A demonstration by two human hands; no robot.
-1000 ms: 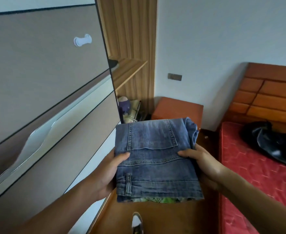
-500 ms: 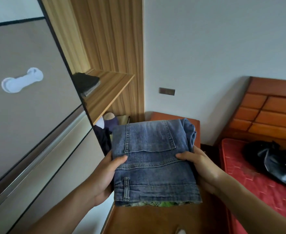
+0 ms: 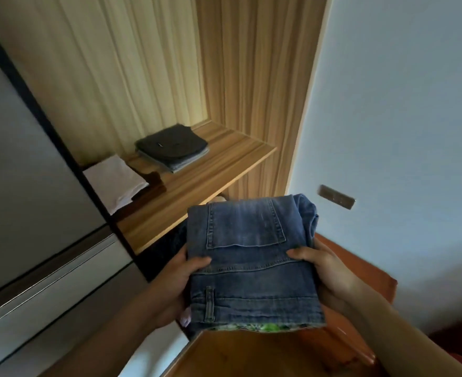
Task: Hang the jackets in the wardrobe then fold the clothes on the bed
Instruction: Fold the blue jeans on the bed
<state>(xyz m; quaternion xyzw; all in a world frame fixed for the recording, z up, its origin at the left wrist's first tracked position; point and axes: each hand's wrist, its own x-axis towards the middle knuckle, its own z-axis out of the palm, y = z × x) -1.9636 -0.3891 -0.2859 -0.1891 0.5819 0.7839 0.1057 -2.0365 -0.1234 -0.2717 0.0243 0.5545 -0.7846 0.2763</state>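
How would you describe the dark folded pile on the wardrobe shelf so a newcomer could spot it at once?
Look into the open wooden wardrobe and find its light wooden shelf. Toward the back of that shelf lies a small stack of folded clothes. Its top piece is charcoal over grey layers, unlike the white folded cloth nearer the front.

No legible text, brand, number or sign found. A small pale mark on the dark folded garment (image 3: 171,145) is unreadable.
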